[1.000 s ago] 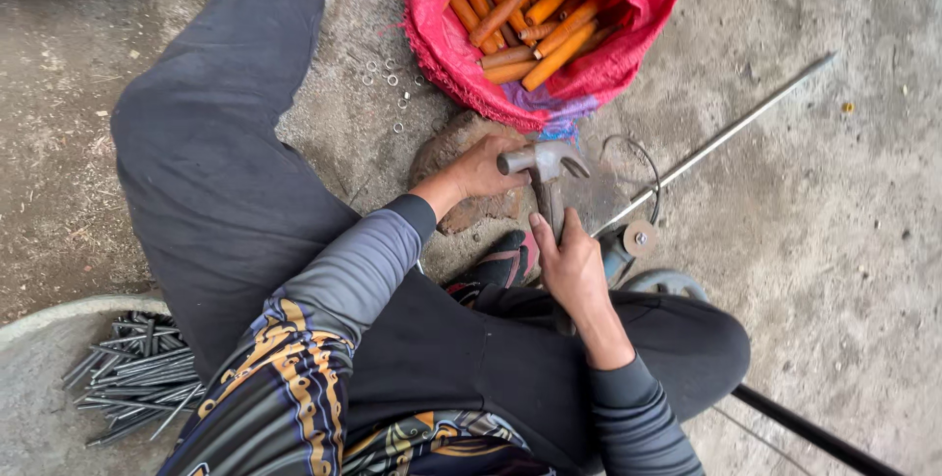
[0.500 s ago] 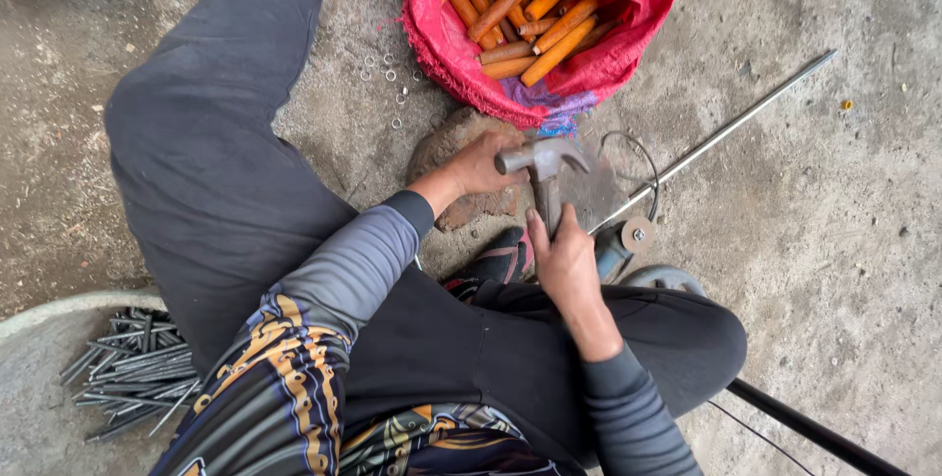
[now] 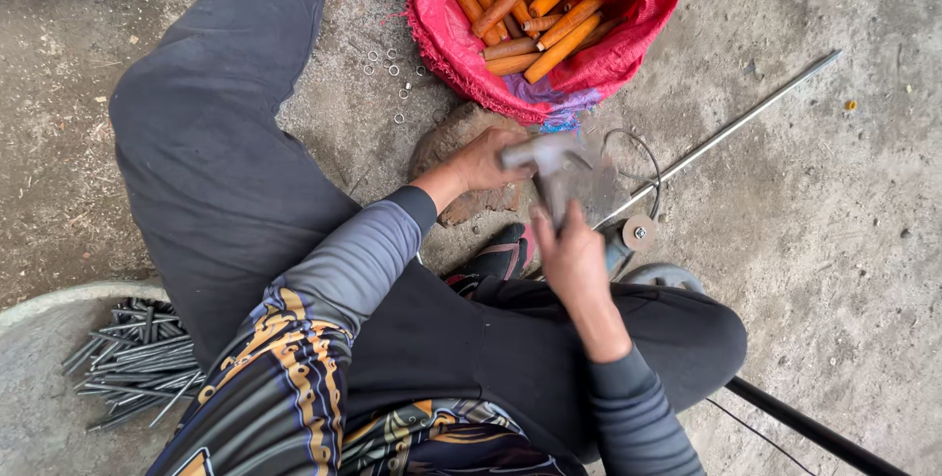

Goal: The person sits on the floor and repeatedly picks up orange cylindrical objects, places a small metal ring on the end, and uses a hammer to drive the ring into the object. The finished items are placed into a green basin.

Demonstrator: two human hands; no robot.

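Rough grey concrete floor [image 3: 844, 240], daylight

only one view is given: it is taken from the head, looking steeply down at the lap and the concrete floor [image 3: 844, 240], from close.

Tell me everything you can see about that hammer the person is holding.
The hammer has a grey metal head, blurred in the picture, on a dark handle. The right hand grips the handle from below, so the head points away from the person. The head sits over a brownish stone on the ground, next to the left hand resting there. Whether the head touches the stone or the hand cannot be told. A red sack of orange sticks lies just beyond.
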